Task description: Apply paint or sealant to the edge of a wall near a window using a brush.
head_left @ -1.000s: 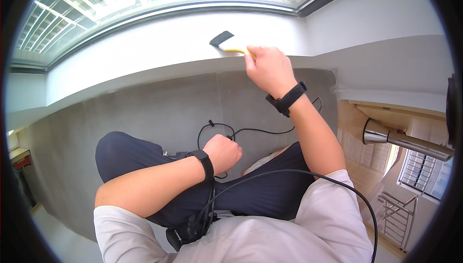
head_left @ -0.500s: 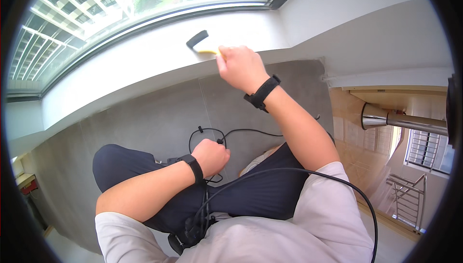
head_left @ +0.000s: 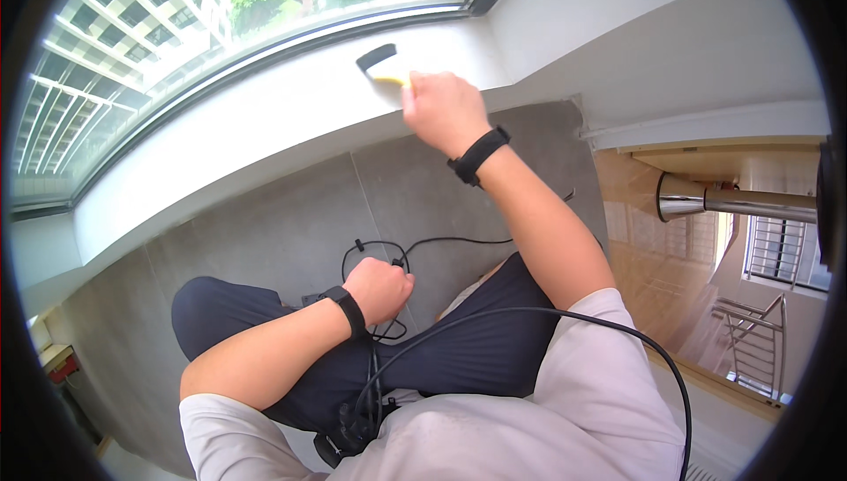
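My right hand (head_left: 444, 112) is closed around the yellow handle of a small brush (head_left: 380, 60) with a dark, bristle-like head. The brush is over the white windowsill (head_left: 238, 115), its head toward the window; whether it touches the sill I cannot tell. Low over my lap, my left hand (head_left: 379, 291) is curled into a fist beside a looped black cable (head_left: 459, 238). Its fingers are turned away, so anything inside them is hidden. Each wrist carries a black strap.
Beyond the sill is a window (head_left: 185, 22) with a dark frame. Grey floor tiles (head_left: 265, 207) lie below it. Another black cable (head_left: 609, 322) runs across my lap and right sleeve. At the right stand a wooden panel and a metal tube (head_left: 759, 206).
My right hand and the brush have shifted right along the sill, toward the window's corner. The left hand stays closed over my lap. The whole view has moved slightly.
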`<state>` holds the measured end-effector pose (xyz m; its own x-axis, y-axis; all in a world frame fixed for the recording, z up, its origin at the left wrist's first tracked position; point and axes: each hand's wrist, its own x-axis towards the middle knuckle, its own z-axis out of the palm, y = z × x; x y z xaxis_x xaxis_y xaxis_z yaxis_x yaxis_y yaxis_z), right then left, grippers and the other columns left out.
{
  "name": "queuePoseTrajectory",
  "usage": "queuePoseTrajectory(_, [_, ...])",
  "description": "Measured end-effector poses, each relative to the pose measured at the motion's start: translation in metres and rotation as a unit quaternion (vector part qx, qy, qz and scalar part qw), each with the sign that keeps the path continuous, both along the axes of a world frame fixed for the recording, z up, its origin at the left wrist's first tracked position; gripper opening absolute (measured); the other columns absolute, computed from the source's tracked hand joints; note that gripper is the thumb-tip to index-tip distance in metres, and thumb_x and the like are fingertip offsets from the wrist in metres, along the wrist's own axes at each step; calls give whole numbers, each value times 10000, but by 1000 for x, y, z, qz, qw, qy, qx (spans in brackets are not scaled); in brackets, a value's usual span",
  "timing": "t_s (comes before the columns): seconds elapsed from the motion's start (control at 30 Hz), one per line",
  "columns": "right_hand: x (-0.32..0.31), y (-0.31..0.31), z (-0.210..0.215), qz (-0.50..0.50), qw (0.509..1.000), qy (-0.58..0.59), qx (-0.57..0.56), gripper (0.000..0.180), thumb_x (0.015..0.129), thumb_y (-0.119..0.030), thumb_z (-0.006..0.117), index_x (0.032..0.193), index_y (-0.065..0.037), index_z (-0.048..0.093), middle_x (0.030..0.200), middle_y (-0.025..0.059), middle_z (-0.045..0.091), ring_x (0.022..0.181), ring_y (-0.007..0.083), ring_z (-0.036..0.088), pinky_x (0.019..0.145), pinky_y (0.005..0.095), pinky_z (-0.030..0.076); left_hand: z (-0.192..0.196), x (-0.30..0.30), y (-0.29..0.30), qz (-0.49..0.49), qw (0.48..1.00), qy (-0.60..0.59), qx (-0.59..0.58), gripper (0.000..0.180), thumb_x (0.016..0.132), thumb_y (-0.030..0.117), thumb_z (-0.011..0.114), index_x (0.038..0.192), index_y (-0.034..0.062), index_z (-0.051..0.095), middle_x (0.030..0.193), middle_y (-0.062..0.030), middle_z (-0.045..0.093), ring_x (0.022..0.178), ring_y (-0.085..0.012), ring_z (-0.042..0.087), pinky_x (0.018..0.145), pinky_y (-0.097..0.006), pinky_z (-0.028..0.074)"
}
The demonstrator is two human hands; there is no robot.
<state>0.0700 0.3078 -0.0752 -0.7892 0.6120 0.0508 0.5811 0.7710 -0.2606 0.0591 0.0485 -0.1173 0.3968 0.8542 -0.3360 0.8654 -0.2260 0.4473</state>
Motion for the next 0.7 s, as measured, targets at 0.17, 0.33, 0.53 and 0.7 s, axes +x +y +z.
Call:
queuePoseTrajectory(0.17, [-5,-41,1,165,983,39,-69,174,909,-219,595,889,-68,678,752,167,686,752,394,678,686,498,549,4,-3,1,4,1000,-7,-11,188,901,255,652,866,70,654,667,-97,669,631,-308,696,559,-430,522])
queuePoseTrajectory(0.33, [32,47,13,-76,997,4,6,233,918,-231,569,937,-68,734,836,191,697,789,410,675,707,506,544,7,-4,1,18,1000,-6,-10,142,867,196,643,867,56,669,682,-98,682,668,-297,713,573,-415,527])
queuePoseTrajectory(0.53, [16,40,0,-107,993,-22,32,240,939,-242,561,961,-57,714,803,198,690,781,414,675,696,521,542,7,-3,1,9,1000,-3,-16,137,849,190,655,853,54,671,693,-104,692,682,-291,722,577,-403,530])
queuePoseTrajectory(0.7, [-9,-38,2,158,983,10,-89,240,914,-206,629,1105,-89,716,736,177,675,715,387,671,669,477,539,3,-5,0,13,1000,-10,-17,172,858,222,665,826,53,653,677,-108,682,647,-301,712,562,-409,525])
